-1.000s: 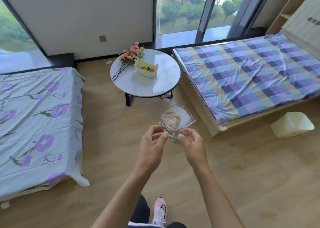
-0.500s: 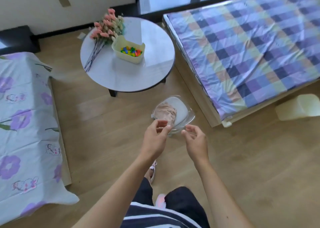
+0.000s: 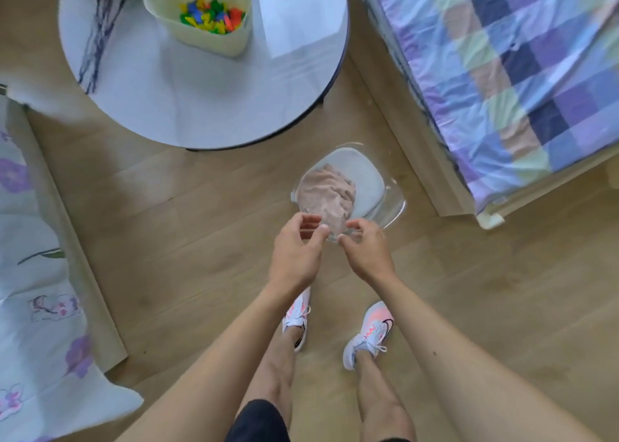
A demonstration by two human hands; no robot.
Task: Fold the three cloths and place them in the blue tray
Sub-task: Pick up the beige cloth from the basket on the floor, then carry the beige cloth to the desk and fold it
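Down over the wooden floor [image 3: 187,247] we look, and both hands are out in front, close together at the near rim of a clear glass bowl [image 3: 385,203]. The left hand [image 3: 294,254] has thumb and fingers curled at the bowl's near edge; the right hand [image 3: 366,252] sits just beside it, fingers bent in the same pinch. Whether either one truly grips the glass, I cannot tell. Inside the bowl lies a crumpled pinkish-brown cloth [image 3: 326,195], bunched toward its left and near side. Beyond the bowl stands a round white table [image 3: 187,106] with a pale yellow bin [image 3: 214,41] of coloured pieces on top. A checked bed [image 3: 522,66] runs along the right, a floral sheet [image 3: 30,274] on the left. White and pink trainers [image 3: 368,334] are planted below.
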